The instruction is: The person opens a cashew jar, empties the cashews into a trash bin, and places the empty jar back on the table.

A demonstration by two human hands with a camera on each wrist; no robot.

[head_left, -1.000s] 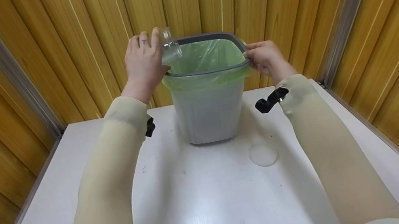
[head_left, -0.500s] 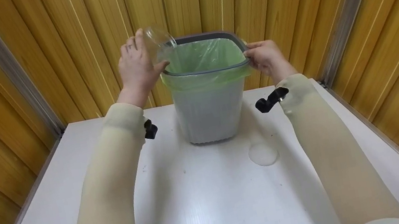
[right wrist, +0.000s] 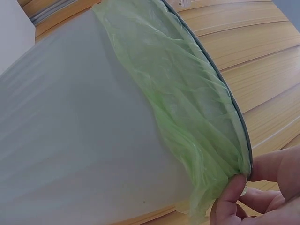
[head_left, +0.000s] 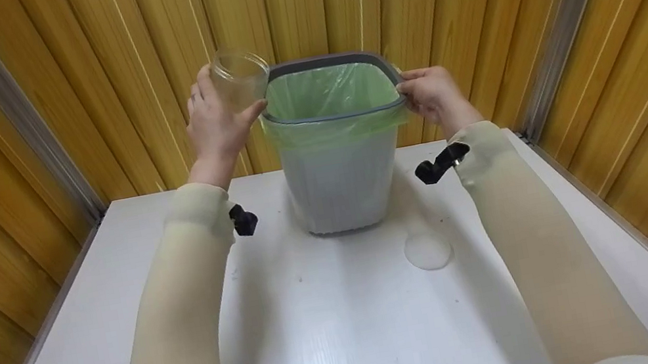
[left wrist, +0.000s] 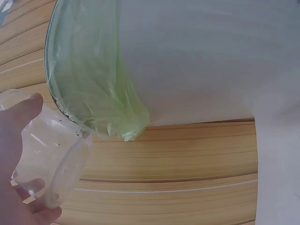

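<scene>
My left hand grips a clear plastic tub at the left side of the trash bin's rim, thumb on the near side. The tub's mouth faces up with a slight tilt; a few dark specks cling to its wall in the left wrist view. The grey-white trash bin stands upright at the table's back. A green bag lines it and folds down over its dark rim. On the right side, my right hand pinches the rim together with the bunched bag edge.
A clear round lid lies flat on the white table, right of the bin's foot. Part of a white round object shows at the bottom right. Wood-look panels close in the back and sides.
The tub was tipped toward the bin's opening; my left hand has turned it upright and drawn it left and slightly down. My right hand keeps its place on the rim.
</scene>
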